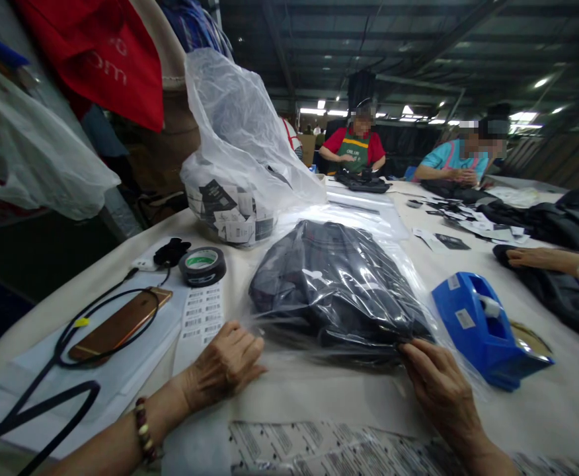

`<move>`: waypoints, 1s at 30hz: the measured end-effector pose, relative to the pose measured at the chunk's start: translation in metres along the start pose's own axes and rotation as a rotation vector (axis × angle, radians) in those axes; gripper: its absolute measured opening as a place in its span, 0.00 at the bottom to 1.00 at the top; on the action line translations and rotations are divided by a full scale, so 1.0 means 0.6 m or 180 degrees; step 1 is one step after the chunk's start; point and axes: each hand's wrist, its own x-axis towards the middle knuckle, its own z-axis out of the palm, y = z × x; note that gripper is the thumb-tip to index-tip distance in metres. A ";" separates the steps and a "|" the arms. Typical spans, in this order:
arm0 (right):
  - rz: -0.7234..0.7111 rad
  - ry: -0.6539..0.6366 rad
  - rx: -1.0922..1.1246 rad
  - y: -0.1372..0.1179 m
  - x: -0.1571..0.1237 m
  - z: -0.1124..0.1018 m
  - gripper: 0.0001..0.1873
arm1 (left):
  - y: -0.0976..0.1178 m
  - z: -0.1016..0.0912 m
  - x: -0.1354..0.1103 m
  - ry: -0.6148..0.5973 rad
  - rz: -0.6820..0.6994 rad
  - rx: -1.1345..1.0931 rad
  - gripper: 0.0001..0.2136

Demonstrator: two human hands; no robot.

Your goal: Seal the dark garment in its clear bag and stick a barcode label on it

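Your right hand [438,387] pinches the clear bag [279,340] at its edge. Your left hand [225,363] lies on it, grasping nothing (slick film), so the dark garment [334,284] inside may shift and bunch.

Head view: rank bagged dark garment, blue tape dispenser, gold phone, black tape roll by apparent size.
1. Dark garment in clear plastic bag
2. Blue plastic tape dispenser
3. Gold phone
4. Black tape roll

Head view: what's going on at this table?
A person has both hands on a clear bag holding a folded dark garment. The left hand presses the bag's near edge to the table; the right hand pinches its near corner beside a blue tape dispenser. Two other people work at the far end.
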 end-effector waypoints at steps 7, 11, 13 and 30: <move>0.0246 0.0071 0.0087 -0.004 -0.006 0.006 0.08 | -0.044 -0.005 -0.028 -0.0285 0.0029 0.0174 0.12; 0.0204 0.0069 0.0070 -0.003 -0.009 0.008 0.08 | -0.057 -0.010 -0.016 -0.0103 0.0008 0.0301 0.12; 0.0177 0.0089 0.0056 -0.003 -0.009 0.009 0.07 | -0.053 -0.010 -0.006 0.0028 -0.0055 0.0438 0.12; 0.0313 0.0151 0.0080 -0.007 -0.010 0.011 0.08 | -0.045 0.048 0.025 0.0148 -0.0621 -0.0072 0.14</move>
